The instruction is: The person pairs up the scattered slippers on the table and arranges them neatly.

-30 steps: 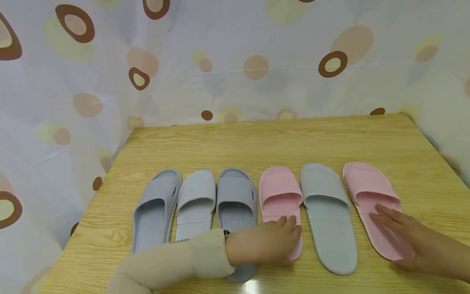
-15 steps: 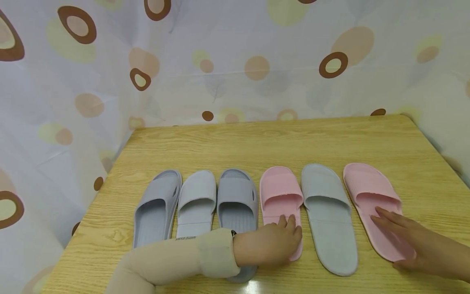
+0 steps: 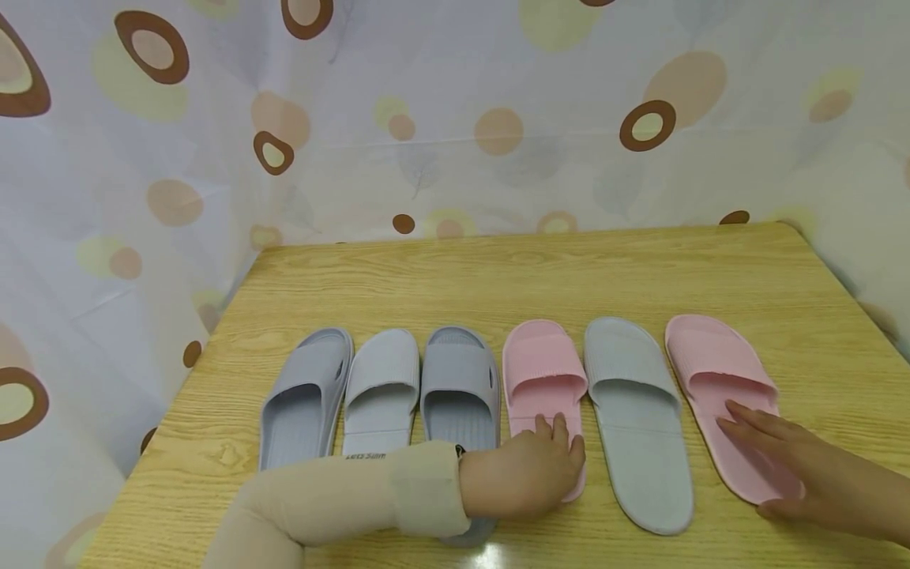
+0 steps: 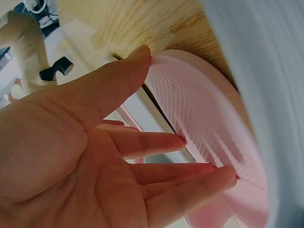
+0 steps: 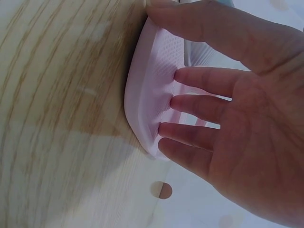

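My left hand (image 3: 522, 476) rests on the insole of a small pink slipper (image 3: 543, 353), its forearm reaching across from the left. In the left wrist view that hand's fingers (image 4: 190, 173) lie fairly straight with the tips on the ribbed insole, and the thumb is at the slipper's heel edge. A second pink slipper (image 3: 720, 353) lies at the right end of the row. On its insole is my right hand (image 3: 817, 472). The right wrist view has three fingertips (image 5: 176, 74) touching the textured surface, thumb at the rim. Between both pink slippers lies a grey-green slipper (image 3: 640, 450).
Left of the pink pair lie a dark grey slipper (image 3: 460, 367), a pale grey slipper (image 3: 385, 367) and another grey slipper (image 3: 311, 366). My left sleeve (image 3: 355, 498) covers their heels. All rest on a wooden table (image 3: 498, 276) backed by a dotted curtain (image 3: 441, 79).
My left hand and forearm have shifted slightly to the right and up, and the small pink slipper's heel sits a touch farther forward. The right hand stays in place.
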`<state>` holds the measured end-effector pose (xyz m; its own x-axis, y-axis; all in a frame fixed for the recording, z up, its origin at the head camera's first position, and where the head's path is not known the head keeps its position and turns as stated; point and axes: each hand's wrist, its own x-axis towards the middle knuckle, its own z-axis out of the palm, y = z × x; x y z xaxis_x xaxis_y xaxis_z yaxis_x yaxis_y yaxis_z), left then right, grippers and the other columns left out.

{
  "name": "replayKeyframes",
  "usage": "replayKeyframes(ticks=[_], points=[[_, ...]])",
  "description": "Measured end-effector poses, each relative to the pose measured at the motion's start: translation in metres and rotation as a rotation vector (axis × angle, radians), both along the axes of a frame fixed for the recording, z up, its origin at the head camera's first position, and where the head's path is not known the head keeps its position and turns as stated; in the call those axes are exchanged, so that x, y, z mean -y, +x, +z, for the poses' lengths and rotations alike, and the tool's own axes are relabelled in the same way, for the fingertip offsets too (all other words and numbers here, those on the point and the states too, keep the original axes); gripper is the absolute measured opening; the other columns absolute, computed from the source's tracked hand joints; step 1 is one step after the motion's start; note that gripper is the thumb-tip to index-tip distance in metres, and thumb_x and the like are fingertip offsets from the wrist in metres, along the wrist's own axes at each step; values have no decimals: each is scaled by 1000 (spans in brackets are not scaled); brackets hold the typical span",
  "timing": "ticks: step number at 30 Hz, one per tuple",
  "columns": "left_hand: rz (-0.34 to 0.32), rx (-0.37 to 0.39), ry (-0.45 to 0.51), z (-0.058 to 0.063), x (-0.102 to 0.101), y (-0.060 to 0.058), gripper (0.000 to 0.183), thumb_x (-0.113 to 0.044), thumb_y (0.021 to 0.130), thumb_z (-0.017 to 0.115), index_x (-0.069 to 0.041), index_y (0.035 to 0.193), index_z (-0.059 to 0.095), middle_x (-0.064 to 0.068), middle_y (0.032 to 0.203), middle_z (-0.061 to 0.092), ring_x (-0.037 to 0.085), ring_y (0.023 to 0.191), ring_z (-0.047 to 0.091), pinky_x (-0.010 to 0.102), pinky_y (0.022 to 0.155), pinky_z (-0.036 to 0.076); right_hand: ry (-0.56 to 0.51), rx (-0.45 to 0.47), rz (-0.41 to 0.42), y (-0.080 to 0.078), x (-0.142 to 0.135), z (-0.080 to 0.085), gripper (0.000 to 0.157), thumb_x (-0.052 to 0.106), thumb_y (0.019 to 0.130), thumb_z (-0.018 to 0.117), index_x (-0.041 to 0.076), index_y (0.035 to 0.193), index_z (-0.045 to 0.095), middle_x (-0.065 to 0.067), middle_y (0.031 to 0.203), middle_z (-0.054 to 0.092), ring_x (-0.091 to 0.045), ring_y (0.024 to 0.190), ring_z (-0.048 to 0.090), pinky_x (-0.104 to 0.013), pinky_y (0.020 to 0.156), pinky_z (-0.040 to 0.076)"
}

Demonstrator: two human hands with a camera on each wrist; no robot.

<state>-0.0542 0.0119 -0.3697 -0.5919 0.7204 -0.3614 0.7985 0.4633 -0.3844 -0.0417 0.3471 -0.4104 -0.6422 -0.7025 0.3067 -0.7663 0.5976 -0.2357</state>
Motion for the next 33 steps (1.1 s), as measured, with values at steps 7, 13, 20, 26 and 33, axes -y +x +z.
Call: replayKeyframes(ticks=[7, 13, 20, 26, 33], points=[[-12, -14, 0, 0, -1, -1, 50, -37, 98, 49, -16, 142, 47, 12, 138, 51, 23, 118, 55, 24, 78, 54, 1, 3, -13, -1, 0, -2, 113, 33, 61, 87, 23, 154, 24, 20, 158, 4, 9, 140, 3, -1, 102, 5], [-2, -5, -29, 2, -3, -5, 48, -35, 100, 46, -15, 144, 45, 12, 140, 50, 23, 120, 55, 25, 80, 54, 38, 3, -36, -1, -1, -6, 116, 22, 54, 90, 16, 152, 29, 19, 159, 2, 7, 141, 0, -1, 102, 4], [37, 33, -45, 4, -6, -9, 47, -29, 101, 44, -15, 145, 42, 12, 142, 47, 23, 123, 53, 25, 82, 53, 51, 19, -55, -2, 2, -4, 115, 20, 57, 90, 19, 153, 28, 21, 158, 0, 9, 141, -2, 0, 100, 3], [8, 21, -56, 6, -4, -12, 47, -30, 101, 43, -13, 145, 42, 14, 141, 48, 24, 121, 55, 25, 80, 54, 37, 24, -39, -6, 5, 0, 106, 31, 70, 85, 24, 154, 21, 21, 158, -1, 8, 140, -5, -2, 102, 1], [45, -9, -80, 8, -9, -14, 47, -31, 102, 41, -17, 146, 41, 11, 141, 49, 23, 119, 56, 24, 76, 55, 55, 41, -47, -7, 6, 1, 108, 27, 70, 84, 24, 155, 18, 21, 158, -5, 9, 139, -8, -1, 101, 0]])
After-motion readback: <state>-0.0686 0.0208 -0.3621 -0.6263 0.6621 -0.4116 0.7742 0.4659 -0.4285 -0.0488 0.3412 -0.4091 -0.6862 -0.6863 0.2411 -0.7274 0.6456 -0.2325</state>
